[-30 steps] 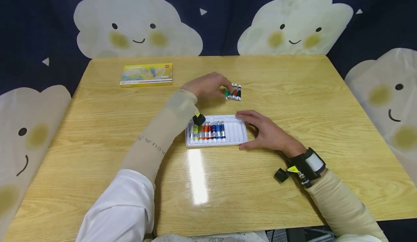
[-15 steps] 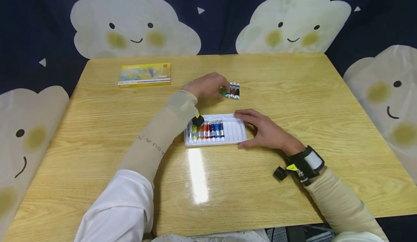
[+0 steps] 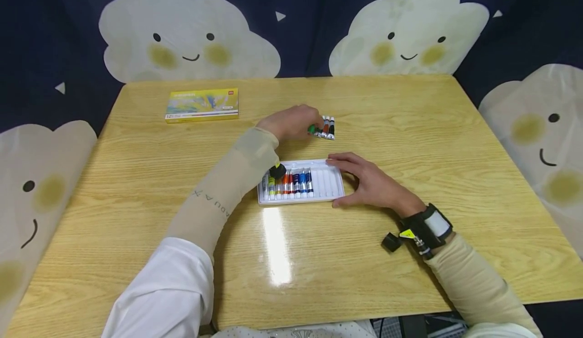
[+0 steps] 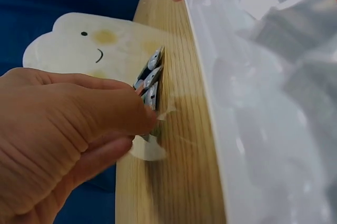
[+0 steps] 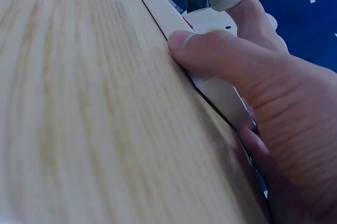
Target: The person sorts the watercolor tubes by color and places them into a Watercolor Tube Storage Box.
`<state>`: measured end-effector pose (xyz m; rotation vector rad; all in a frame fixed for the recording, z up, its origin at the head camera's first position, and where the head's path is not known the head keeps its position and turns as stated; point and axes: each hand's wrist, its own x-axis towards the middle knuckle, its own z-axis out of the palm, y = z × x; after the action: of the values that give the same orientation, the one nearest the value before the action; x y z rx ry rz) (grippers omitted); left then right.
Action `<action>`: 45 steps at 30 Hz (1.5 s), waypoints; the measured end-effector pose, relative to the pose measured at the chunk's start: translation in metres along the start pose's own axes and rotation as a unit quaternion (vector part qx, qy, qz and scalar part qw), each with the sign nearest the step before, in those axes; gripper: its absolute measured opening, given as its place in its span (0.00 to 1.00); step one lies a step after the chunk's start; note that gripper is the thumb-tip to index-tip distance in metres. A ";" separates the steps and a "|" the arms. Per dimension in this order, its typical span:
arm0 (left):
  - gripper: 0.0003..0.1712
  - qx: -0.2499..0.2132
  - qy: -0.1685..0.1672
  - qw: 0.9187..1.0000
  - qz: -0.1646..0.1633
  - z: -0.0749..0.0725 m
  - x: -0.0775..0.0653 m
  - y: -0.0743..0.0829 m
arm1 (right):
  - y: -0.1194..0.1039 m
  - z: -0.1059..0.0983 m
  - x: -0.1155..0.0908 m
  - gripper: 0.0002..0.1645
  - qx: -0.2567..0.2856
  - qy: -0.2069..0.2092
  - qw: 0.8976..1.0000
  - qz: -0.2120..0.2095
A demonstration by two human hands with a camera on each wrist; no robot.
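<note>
A white plastic tray [image 3: 329, 182] lies on the table, its left part filled with a row of several paint tubes [image 3: 291, 184]; the slots at its right end are bare. My right hand [image 3: 375, 185] grips that end, thumb [image 5: 202, 45] on the near side and fingers at the far corner. Beyond the tray, my left hand [image 3: 292, 122] pinches a green paint tube [image 3: 311, 129] at the left of a small cluster of loose tubes [image 3: 329, 128]. In the left wrist view, the thumb and fingertips hide most of the green tube, with silver tube ends [image 4: 152, 74] just past them.
A yellow paint box [image 3: 202, 105] lies at the back left of the wooden table [image 3: 410, 120]. Behind the table hangs a dark blue cloth with smiling clouds [image 3: 191, 29]. The left forearm passes over the tray's left end.
The left hand's fingers have shifted slightly at the loose tubes, and the green tube sits a little farther from the others. The right hand stays on the tray.
</note>
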<state>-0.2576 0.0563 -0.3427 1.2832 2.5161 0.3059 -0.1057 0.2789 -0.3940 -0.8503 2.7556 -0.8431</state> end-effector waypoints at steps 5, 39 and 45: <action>0.21 0.017 0.006 1.000 0.006 0.001 -0.002 0.000 | 0.000 0.001 -0.001 0.57 -0.003 0.001 1.000 0.000; 0.13 -0.073 0.101 0.992 -0.025 0.002 -0.029 -0.006 | -0.001 0.001 -0.001 0.55 -0.008 -0.006 1.000 0.006; 0.16 -0.126 0.145 0.981 -0.014 0.001 -0.033 -0.003 | -0.001 0.001 -0.001 0.55 -0.009 -0.002 1.000 -0.001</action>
<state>-0.2413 0.0274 -0.3396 1.1727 2.6170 0.8312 -0.1043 0.2782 -0.3941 -0.8582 2.7632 -0.8191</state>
